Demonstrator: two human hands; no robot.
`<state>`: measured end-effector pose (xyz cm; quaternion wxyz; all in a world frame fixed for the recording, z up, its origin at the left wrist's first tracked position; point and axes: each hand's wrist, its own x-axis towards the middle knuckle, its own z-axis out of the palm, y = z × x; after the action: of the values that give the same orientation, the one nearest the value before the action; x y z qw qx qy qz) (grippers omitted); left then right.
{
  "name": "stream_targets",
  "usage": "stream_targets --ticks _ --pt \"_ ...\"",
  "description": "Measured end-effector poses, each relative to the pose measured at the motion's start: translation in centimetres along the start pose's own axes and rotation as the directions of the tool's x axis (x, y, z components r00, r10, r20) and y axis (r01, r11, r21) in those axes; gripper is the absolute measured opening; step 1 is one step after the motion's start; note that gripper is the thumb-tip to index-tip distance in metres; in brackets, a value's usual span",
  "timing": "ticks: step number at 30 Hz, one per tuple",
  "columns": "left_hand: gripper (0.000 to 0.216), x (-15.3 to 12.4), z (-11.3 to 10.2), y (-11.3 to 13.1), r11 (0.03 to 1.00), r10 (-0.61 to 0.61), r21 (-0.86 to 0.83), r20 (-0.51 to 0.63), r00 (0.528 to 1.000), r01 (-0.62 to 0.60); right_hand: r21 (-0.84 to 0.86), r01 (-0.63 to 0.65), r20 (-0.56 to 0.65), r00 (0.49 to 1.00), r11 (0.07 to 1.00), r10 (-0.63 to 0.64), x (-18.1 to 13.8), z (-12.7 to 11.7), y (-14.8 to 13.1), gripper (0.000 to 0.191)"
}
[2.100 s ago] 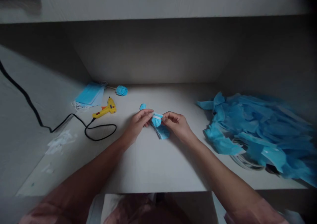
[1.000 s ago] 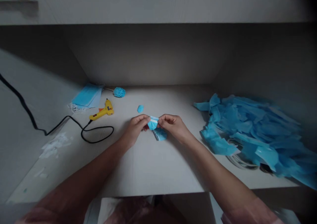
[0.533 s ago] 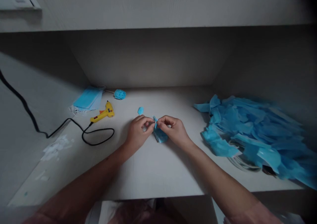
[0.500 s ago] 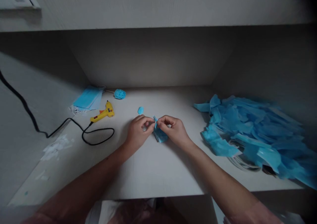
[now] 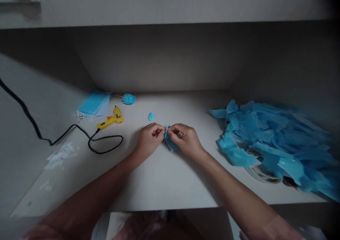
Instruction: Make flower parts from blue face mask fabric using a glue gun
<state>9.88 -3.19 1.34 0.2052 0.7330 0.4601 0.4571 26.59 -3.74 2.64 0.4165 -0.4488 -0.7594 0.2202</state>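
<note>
Both forearms slant inward over the desk (image 5: 170, 187). Mid-desk, the left hand (image 5: 150, 138) and right hand (image 5: 187, 138), fingers curled, pinch a small folded blue fabric piece (image 5: 167, 129) between nearly meeting fingertips, above a darker blue piece (image 5: 173, 147). Farther back lie a blue scrap (image 5: 151, 116), a yellow glue gun (image 5: 113, 119) and a blue fabric rose (image 5: 129, 98).

Small blue piece (image 5: 167, 130) between both hands' fingers (image 5: 159, 128) (image 5: 174, 127)
</note>
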Motion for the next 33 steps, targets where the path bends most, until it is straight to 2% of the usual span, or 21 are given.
stream_targets --ticks 11,18,33 --pt "0.006 -0.14 0.12 -0.03 0.984 -0.13 -0.121 0.034 0.991 0.134 -0.036 0.033 -0.001 0.999 0.999 -0.033 -0.06 0.04 0.01 0.012" --pt "0.01 -0.11 0.02 0.19 0.976 -0.136 -0.163 0.068 0.988 0.145 -0.028 0.007 0.002 1.0 1.0 -0.007 -0.04 -0.11 -0.02 0.013" --pt "0.011 -0.14 0.36 -0.27 0.953 -0.196 -0.221 0.064 0.978 0.206 -0.041 0.025 -0.004 1.0 0.999 -0.026 0.01 -0.26 -0.19 0.014"
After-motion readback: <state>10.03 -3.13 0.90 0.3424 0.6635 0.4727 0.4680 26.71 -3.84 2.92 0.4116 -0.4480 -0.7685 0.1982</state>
